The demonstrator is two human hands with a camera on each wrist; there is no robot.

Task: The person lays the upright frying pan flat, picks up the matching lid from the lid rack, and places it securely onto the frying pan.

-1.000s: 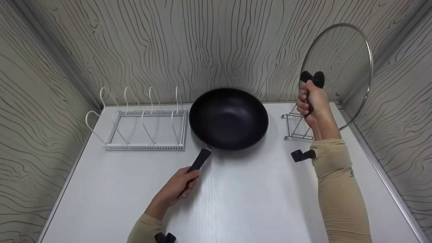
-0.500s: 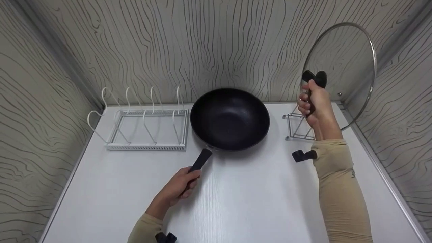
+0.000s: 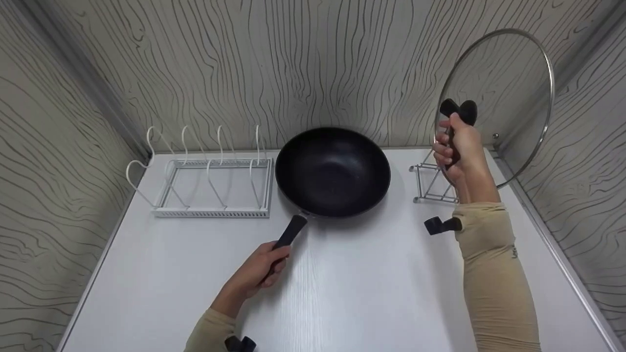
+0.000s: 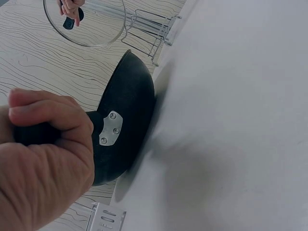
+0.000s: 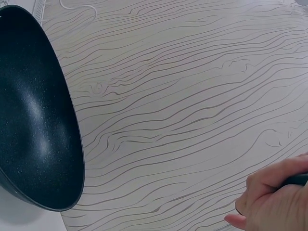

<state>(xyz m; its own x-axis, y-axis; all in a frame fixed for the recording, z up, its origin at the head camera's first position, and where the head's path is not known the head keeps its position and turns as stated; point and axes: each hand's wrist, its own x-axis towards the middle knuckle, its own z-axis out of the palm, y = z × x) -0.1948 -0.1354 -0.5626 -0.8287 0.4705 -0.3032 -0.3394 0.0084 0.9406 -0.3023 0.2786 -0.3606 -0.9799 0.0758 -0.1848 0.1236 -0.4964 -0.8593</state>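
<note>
A black wok [image 3: 332,171] is at the back middle of the white table, its long handle [image 3: 292,231] pointing toward the person. The left hand [image 3: 257,269] grips that handle; in the left wrist view a riveted metal plate [image 4: 111,128] joins it to the wok. At the right, the right hand [image 3: 459,146] holds a round glass lid [image 3: 508,88] with a metal rim by its black handle [image 3: 459,111]. The lid stands nearly upright in front of a small wire rack [image 3: 433,183], partly hidden by the hand. In the right wrist view the right hand [image 5: 276,197] shows only at the corner.
A white rack [image 3: 210,213] with several curved wire dividers stands left of the wok. Wood-grain panels [image 3: 332,63] enclose the table [image 3: 362,293] at the back and both sides. Small black devices are strapped to both wrists.
The right hand has shifted slightly to the right with the lid, which also sits a little higher. The left hand and the wok look unchanged.
</note>
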